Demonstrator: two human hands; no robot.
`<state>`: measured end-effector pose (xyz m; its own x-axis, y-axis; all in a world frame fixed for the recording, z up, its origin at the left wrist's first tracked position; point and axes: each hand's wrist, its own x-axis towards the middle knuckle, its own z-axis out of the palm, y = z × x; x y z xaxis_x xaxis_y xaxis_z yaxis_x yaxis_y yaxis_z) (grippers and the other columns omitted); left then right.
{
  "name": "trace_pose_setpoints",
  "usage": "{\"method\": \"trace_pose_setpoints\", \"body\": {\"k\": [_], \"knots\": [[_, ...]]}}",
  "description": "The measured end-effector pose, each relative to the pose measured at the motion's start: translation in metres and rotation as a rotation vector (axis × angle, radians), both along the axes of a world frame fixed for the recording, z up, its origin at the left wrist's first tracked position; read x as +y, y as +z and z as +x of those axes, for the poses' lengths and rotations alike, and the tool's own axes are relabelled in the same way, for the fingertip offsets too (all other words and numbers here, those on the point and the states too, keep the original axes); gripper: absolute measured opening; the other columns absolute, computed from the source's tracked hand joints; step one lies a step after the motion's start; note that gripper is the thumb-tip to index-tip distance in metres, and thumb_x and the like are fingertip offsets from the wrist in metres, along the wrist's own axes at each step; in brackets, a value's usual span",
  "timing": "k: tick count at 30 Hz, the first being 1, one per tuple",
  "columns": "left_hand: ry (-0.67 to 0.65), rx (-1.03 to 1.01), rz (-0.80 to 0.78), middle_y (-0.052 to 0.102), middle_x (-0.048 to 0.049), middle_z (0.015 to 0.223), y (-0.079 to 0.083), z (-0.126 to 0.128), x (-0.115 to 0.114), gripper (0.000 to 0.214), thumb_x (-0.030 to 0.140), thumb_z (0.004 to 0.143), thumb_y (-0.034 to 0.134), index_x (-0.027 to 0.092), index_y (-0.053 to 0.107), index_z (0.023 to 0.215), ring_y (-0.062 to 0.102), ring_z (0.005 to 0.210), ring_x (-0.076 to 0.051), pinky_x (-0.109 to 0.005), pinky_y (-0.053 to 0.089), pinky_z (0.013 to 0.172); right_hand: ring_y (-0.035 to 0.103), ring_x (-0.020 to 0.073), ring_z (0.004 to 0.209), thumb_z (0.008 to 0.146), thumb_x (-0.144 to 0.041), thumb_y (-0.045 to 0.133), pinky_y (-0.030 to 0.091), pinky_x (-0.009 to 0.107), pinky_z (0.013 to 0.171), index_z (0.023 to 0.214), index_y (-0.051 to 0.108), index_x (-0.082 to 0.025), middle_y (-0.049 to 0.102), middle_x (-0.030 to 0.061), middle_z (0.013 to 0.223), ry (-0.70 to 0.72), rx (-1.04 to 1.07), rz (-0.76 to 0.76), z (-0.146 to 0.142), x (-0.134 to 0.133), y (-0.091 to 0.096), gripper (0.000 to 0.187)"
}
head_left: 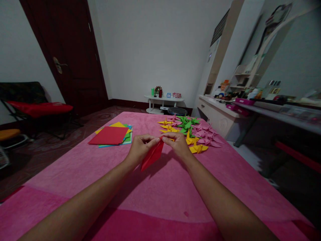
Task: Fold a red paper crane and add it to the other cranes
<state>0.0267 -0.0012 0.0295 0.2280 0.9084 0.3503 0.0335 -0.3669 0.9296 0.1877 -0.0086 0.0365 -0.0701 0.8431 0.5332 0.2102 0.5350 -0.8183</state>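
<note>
A folded piece of red origami paper [152, 156] hangs tilted above the pink cloth, its lower corner pointing down and left. My left hand [142, 146] pinches its upper edge from the left, thumb on the near side. Right beside it, my right hand [176, 143] pinches the top corner between thumb and fingers. The two thumbs nearly meet there. Just beyond my right hand lie several yellow paper cranes [199, 148], with green paper cranes [186, 124] and pink paper cranes [207, 134] behind and to the right.
A stack of square coloured paper [109, 135], red on top, lies on the left of the pink-covered table [75, 170]. A low white stand [164, 98] is by the far wall. At right are a cluttered dresser [218, 108] and shelf; at left, a red-seated chair [42, 108].
</note>
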Motion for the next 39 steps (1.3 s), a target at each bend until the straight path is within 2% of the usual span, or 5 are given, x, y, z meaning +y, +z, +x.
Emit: {"method": "trace_pose_setpoints", "body": {"k": [21,24,29,32,39], "knots": [[-0.119,-0.194,-0.314,0.057,0.0024,0.054,0.0,0.001,-0.006,0.038,0.049,0.064,0.07,0.012,0.066,0.072,0.046,0.045,-0.008,-0.019,0.034,0.045,0.06,0.0155,0.068,0.066,-0.015,0.06,0.047,0.027,0.068,0.065,0.067,-0.016,0.067,0.0026,0.068,-0.077,-0.028,0.121,-0.002,-0.006,0.01,0.007],[-0.074,-0.166,-0.211,0.058,0.0011,0.058,0.001,0.002,-0.008,0.033,0.045,0.067,0.069,0.012,0.068,0.071,0.047,0.049,-0.009,-0.02,0.035,0.048,0.059,0.0152,0.067,0.065,-0.015,0.06,0.047,0.027,0.068,0.066,0.066,-0.016,0.065,0.0026,0.068,-0.066,-0.025,0.142,-0.003,-0.007,0.009,0.007],[0.068,-0.051,0.194,0.057,-0.0004,0.06,0.002,0.002,-0.011,0.021,0.034,0.074,0.064,0.015,0.073,0.071,0.047,0.058,-0.01,-0.021,0.035,0.054,0.059,0.0147,0.069,0.064,-0.014,0.062,0.047,0.027,0.069,0.068,0.065,-0.016,0.065,0.0021,0.07,0.026,0.072,0.086,-0.003,-0.006,0.006,0.006],[0.076,-0.032,0.253,0.058,-0.0011,0.061,0.002,0.002,-0.011,0.02,0.032,0.076,0.063,0.016,0.074,0.074,0.048,0.06,-0.011,-0.021,0.036,0.056,0.058,0.0146,0.069,0.062,-0.014,0.065,0.047,0.027,0.069,0.067,0.065,-0.016,0.064,0.0015,0.069,0.057,0.102,0.054,-0.002,-0.003,0.005,0.006],[-0.025,-0.177,-0.077,0.065,-0.0019,0.067,0.004,0.007,-0.013,0.028,0.039,0.07,0.067,0.013,0.072,0.075,0.053,0.059,-0.011,-0.022,0.04,0.057,0.058,0.0141,0.066,0.063,-0.015,0.066,0.047,0.026,0.068,0.064,0.065,-0.017,0.065,0.001,0.066,-0.011,0.072,0.073,-0.003,-0.005,0.006,0.002]]}}
